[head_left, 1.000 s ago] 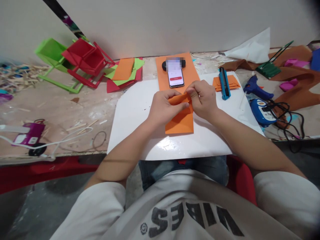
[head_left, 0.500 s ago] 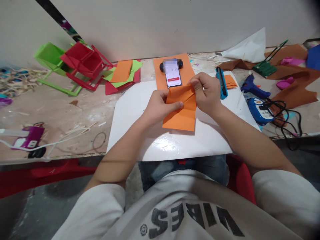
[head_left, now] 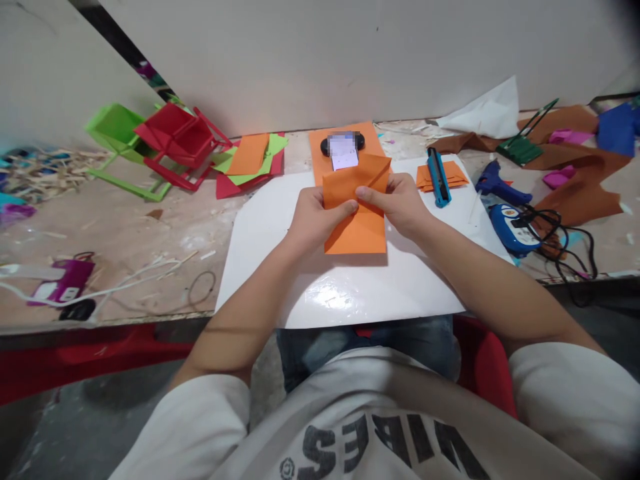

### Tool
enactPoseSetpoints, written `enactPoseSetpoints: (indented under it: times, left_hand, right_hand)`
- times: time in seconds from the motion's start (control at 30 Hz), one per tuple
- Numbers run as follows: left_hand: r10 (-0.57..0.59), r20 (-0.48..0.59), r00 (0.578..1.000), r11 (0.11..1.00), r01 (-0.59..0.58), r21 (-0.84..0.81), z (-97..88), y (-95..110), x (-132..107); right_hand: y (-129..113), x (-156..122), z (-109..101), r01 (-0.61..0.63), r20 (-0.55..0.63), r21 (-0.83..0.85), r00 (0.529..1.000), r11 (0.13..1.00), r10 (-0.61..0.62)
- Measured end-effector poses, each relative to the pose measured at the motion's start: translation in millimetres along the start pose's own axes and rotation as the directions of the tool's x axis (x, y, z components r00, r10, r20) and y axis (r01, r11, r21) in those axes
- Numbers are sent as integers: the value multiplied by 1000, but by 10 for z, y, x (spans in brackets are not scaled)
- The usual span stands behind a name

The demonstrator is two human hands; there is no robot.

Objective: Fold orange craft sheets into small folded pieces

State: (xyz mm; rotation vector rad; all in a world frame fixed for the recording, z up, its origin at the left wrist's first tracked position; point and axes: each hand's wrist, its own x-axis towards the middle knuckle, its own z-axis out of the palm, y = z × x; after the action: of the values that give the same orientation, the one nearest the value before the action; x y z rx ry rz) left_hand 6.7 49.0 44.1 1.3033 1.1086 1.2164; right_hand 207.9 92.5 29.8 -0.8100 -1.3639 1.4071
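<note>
A folded orange paper (head_left: 356,220) is held up over a glossy white sheet (head_left: 280,267) on the workbench. My left hand (head_left: 313,220) grips its left side with the thumb laid across the front. On the right, my right hand (head_left: 397,200) pinches the other side, thumb on the front near the middle. The paper's upper part stands raised and hides most of a phone (head_left: 344,152) that leans on a black stand atop another orange sheet (head_left: 320,143).
A blue utility knife (head_left: 435,175) lies on small orange pieces right of my hands. Further right lie a blue glue gun (head_left: 497,183), a blue device with black cable (head_left: 515,227) and brown scraps. Left: red and green model chairs (head_left: 165,140), coloured paper stack (head_left: 250,157), wooden sticks.
The orange paper has been unfolded and lifted from flat on the white sheet; its top now stands up in front of the phone. Both hands shifted to its sides.
</note>
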Motion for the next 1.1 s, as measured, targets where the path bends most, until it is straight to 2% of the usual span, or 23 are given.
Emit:
enactPoseSetpoints:
  times: [0.1,0.23,0.3,0.4,0.57,0.67,0.8,0.87,1.1]
  left_hand:
    - [-39,-8,999,999,39,11,8,37,-25]
    - [-69,-15,998,996,70,49,24,103,-55]
    - [-83,-11,997,995,83,55,34,128,-63]
    - [-90,-18,996,994,91,58,39,141,-63]
    - [-90,-29,995,987,93,129,13,113,-48]
    - [-75,-20,997,983,77,167,-10,92,-36]
    - [-38,-10,999,974,39,223,-32,69,-17]
    - [-22,3,1000,969,21,248,-34,66,-15]
    - [-20,47,999,969,8,247,-18,80,-40]
  right_hand:
    - [22,74,-69,39,-97,12,995,999,-38]
    - [26,197,-173,148,-211,-4,967,989,-146]
    - [31,227,-194,184,-227,5,957,983,-178]
    - [65,254,-223,169,-230,2,959,986,-164]
    - [100,341,-395,197,-256,-121,941,973,-222]
    - [37,355,-491,241,-194,-188,941,952,-276]
    - [-54,289,-484,274,17,-288,960,918,-281]
    - [-60,261,-452,298,75,-317,954,900,-289]
    - [91,292,-439,310,43,-345,948,886,-315]
